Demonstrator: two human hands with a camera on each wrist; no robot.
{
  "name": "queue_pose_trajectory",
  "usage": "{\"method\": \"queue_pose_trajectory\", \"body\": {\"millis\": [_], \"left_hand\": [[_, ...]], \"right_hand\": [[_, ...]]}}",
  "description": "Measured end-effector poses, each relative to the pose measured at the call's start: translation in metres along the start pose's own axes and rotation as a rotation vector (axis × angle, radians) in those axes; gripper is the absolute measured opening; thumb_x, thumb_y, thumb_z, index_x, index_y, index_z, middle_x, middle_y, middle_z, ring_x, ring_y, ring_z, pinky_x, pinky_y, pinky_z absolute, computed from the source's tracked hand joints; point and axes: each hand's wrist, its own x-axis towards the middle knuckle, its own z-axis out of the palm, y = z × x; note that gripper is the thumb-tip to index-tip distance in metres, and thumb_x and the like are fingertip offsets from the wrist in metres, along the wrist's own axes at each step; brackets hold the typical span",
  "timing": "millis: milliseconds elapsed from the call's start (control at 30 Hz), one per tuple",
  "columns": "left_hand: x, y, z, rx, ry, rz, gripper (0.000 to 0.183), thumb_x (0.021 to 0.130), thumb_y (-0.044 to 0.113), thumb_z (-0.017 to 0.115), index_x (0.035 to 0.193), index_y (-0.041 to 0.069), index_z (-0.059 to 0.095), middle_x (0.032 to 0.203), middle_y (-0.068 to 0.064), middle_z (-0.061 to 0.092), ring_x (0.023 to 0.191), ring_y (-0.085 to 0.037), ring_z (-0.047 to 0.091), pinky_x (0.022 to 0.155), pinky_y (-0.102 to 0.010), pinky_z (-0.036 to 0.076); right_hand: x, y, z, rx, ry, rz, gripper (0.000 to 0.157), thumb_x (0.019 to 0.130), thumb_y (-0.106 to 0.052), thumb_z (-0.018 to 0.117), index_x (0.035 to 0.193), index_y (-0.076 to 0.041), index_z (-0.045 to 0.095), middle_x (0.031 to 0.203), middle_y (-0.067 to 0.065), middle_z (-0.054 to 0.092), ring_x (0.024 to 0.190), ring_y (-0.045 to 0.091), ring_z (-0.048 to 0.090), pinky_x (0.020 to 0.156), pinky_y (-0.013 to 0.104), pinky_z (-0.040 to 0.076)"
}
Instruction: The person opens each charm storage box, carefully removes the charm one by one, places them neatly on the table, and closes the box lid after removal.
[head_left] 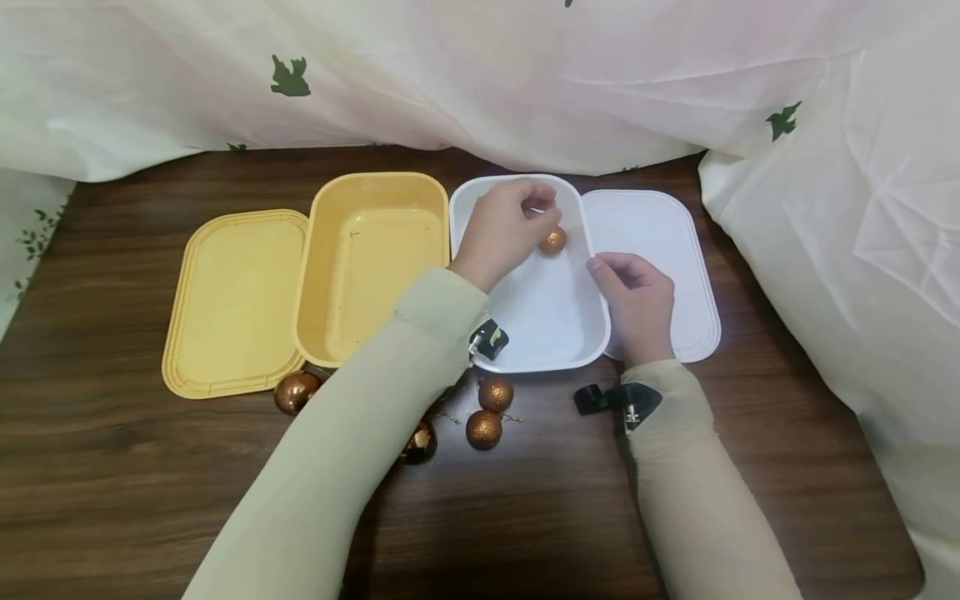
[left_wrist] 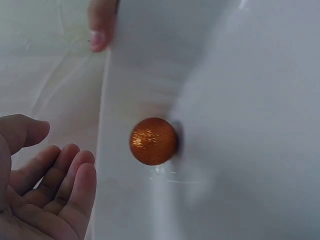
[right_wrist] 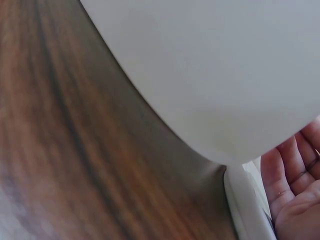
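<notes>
In the head view my left hand (head_left: 510, 225) is over the back part of the white plastic container (head_left: 540, 358), its fingers loosely bent. A small glittery copper bauble (head_left: 553, 241) is inside that container, just below the fingertips. The left wrist view shows this bauble (left_wrist: 153, 141) apart from the fingers, with nothing in the hand. My right hand (head_left: 641, 304) holds the container's right rim, thumb at the edge and fingers along the outer wall. In the right wrist view those fingers (right_wrist: 300, 165) show partly behind the container's corner.
A yellow container (head_left: 375, 308) stands left of the white one, overlapping a yellow lid (head_left: 240, 300). A white lid (head_left: 686, 283) lies at right. Glittery baubles (head_left: 484, 429) and shiny ones (head_left: 296, 392) lie in front, partly behind my left sleeve. Cloth (head_left: 480, 75) hangs behind the table.
</notes>
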Motion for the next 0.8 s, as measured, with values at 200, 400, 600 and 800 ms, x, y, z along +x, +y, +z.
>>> {"method": "queue_pose_trajectory", "body": {"millis": [200, 400, 600, 800], "left_hand": [[0.007, -0.006, 0.007, 0.032, -0.037, -0.079, 0.032, 0.097, 0.023, 0.067, 0.127, 0.012, 0.067, 0.12, 0.001, 0.069, 0.109, -0.01, 0.062, 0.092, -0.019, 0.049], [0.009, -0.006, 0.01, 0.049, -0.09, -0.115, 0.038, 0.095, 0.025, 0.068, 0.13, 0.011, 0.065, 0.124, 0.001, 0.068, 0.112, -0.01, 0.062, 0.093, -0.021, 0.049], [0.011, -0.01, 0.012, 0.101, -0.133, -0.106, 0.045, 0.094, 0.029, 0.069, 0.134, 0.01, 0.062, 0.129, 0.0, 0.066, 0.117, -0.011, 0.06, 0.097, -0.022, 0.047], [0.014, -0.013, 0.017, 0.192, -0.178, -0.123, 0.046, 0.097, 0.033, 0.066, 0.137, 0.011, 0.06, 0.134, -0.001, 0.063, 0.12, -0.014, 0.056, 0.102, -0.026, 0.046]], "right_hand": [[0.0, 0.0, 0.001, -0.006, 0.005, 0.002, 0.032, 0.093, -0.039, 0.072, 0.111, -0.013, 0.076, 0.114, 0.002, 0.073, 0.112, 0.015, 0.063, 0.093, 0.032, 0.052], [0.001, 0.001, 0.001, 0.008, 0.009, 0.002, 0.031, 0.092, -0.038, 0.073, 0.11, -0.013, 0.076, 0.113, 0.002, 0.073, 0.111, 0.015, 0.063, 0.092, 0.031, 0.053], [0.001, 0.003, 0.001, 0.029, 0.013, -0.016, 0.029, 0.092, -0.035, 0.074, 0.109, -0.012, 0.076, 0.112, 0.003, 0.073, 0.109, 0.016, 0.064, 0.089, 0.03, 0.054], [0.001, 0.001, 0.002, 0.018, 0.013, -0.001, 0.029, 0.092, -0.036, 0.073, 0.109, -0.012, 0.076, 0.113, 0.003, 0.073, 0.11, 0.015, 0.064, 0.09, 0.031, 0.055]]}}
